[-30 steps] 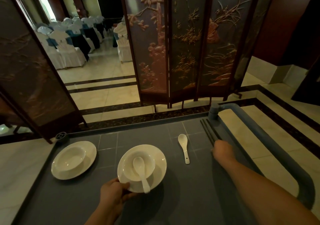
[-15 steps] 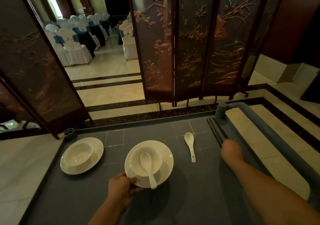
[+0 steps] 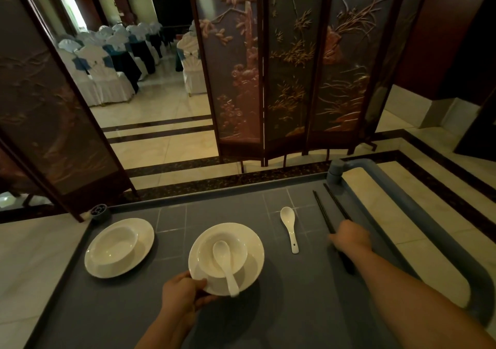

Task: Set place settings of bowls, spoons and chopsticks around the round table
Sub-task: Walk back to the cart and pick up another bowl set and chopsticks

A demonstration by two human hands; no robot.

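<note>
Nearby, loose spoon point(image 3: 289, 226) between left hand point(image 3: 181, 295) gripping plate point(image 3: 249, 244) and right hand point(image 3: 351, 237) clutching chopsticks point(image 3: 328, 209).

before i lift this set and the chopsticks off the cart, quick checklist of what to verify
1. Left hand grips the rim of the near plate: ok.
2. Bowl sits centred on that plate: ok.
3. Spoon in the bowl secure: not ok, its handle overhangs the plate's near rim and could slip if tilted.
4. Right hand closed on the chopsticks: ok, though the grip itself is hidden.
5. Chopsticks aligned: not ok, the far tips are splayed.
6. Loose spoon and second plate with bowl clear of both hands: ok.
</note>
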